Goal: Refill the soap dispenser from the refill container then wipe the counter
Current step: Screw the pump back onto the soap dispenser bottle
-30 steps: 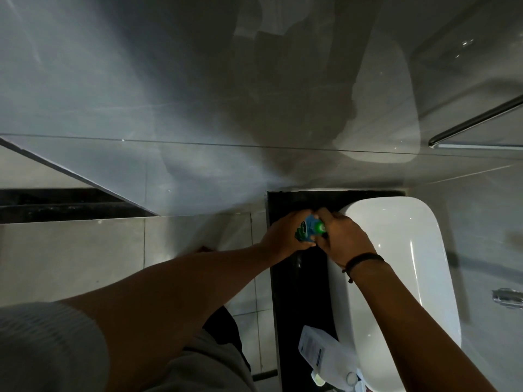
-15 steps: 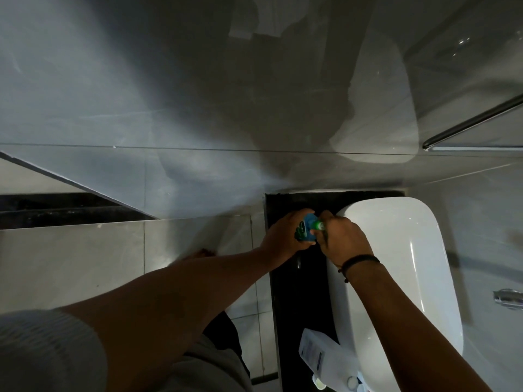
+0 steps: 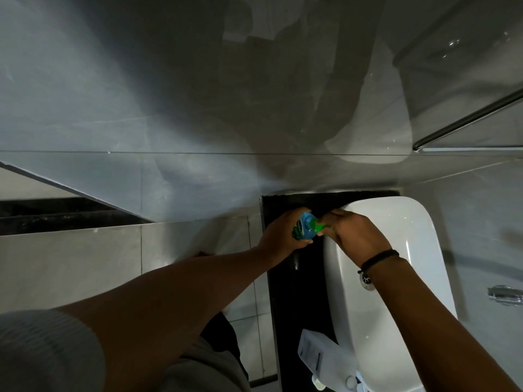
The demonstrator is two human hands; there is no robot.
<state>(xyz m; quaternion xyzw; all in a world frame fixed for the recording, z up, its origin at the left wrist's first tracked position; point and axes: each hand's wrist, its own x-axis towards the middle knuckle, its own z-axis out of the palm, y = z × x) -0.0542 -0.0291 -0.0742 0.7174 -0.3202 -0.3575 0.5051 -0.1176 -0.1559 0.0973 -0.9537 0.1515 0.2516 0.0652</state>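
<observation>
Over dark counter [image 3: 300, 292], left hand [image 3: 280, 236] half-hiding dispenser [image 3: 304, 229] (label unreadable)

Left sleeve [image 3: 42, 352] — grey, ribbed knit, ending above the elbow. Right wrist carries a thin black cord bracelet [image 3: 377, 260]. Forearms bare — no other markings visible.

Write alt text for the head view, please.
Both hands work on a blue soap bottle above a black counter: left hand grips its body, right hand its green top. White basin right; white container lying nearer.
</observation>
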